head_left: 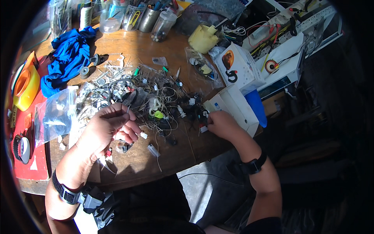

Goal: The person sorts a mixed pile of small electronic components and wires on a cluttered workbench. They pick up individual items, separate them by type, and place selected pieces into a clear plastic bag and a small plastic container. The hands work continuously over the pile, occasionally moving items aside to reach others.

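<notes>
A tangled heap of cords, nails, screws and small plastic parts (pixel 117 87) spreads over the wooden table (pixel 171 150). At its near edge my left hand (pixel 113 126) is raised with thumb and index finger pinched. Something thin and pale, too small to name, shows at its fingertips. My right hand (pixel 222 124) is closed at the heap's right end, beside a white open box (pixel 237 107). Small black and white pieces (pixel 203 114) lie against its fingertips; what it grips is hidden. A bright green piece (pixel 158 114) sits among the cords between my hands.
A blue cloth (pixel 72 54), a clear plastic bag (pixel 56 115) and a yellow tape dispenser (pixel 28 87) are on the left. Jars and cups of tools (pixel 150 19) line the back. On the right stand a white printed box (pixel 243 70) and a shelf with wires (pixel 284 54).
</notes>
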Available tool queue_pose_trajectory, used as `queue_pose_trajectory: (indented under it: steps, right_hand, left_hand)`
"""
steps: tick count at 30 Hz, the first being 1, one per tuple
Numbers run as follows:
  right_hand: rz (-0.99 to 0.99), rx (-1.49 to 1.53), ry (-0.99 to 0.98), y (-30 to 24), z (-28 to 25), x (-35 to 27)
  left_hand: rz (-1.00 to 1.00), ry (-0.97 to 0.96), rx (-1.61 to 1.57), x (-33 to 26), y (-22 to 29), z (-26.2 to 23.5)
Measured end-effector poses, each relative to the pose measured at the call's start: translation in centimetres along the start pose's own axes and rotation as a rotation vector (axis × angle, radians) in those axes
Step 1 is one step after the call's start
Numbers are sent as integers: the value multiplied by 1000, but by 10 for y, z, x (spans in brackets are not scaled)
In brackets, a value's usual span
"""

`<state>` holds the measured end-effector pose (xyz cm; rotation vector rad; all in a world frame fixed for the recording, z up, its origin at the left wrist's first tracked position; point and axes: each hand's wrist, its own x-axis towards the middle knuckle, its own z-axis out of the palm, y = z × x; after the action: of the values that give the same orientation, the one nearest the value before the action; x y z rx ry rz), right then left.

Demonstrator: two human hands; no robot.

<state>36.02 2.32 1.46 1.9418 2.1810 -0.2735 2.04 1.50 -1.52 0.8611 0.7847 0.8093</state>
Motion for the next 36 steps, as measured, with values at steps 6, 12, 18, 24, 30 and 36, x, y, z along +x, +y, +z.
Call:
queue_pose_trajectory:
  steps: [6, 12, 18, 24, 30, 36]
  right_hand:
    - [-50, -173, -109, 3, -3, 7]
    - [118, 421, -204, -2, -19, -10]
    - [-135, 1143, -368, -68, -37, -16]
    - [-257, 1160, -446, -153, -25, 17]
    - [-366, 1050, -121, -139, -25, 15]
    - [82, 550, -39, -48, -26, -2]
  left_hand:
    - [6, 2, 3, -2, 3, 1]
    - [3, -55, -1, -1, 0, 0]
    - [-96, -157, -68, -1, 1, 3]
    - [-99, -219, -223, -3, 3, 3]
    - [-52, -39, -225, 0, -1, -6]
    - [-21, 44, -184, 1, -3, -5]
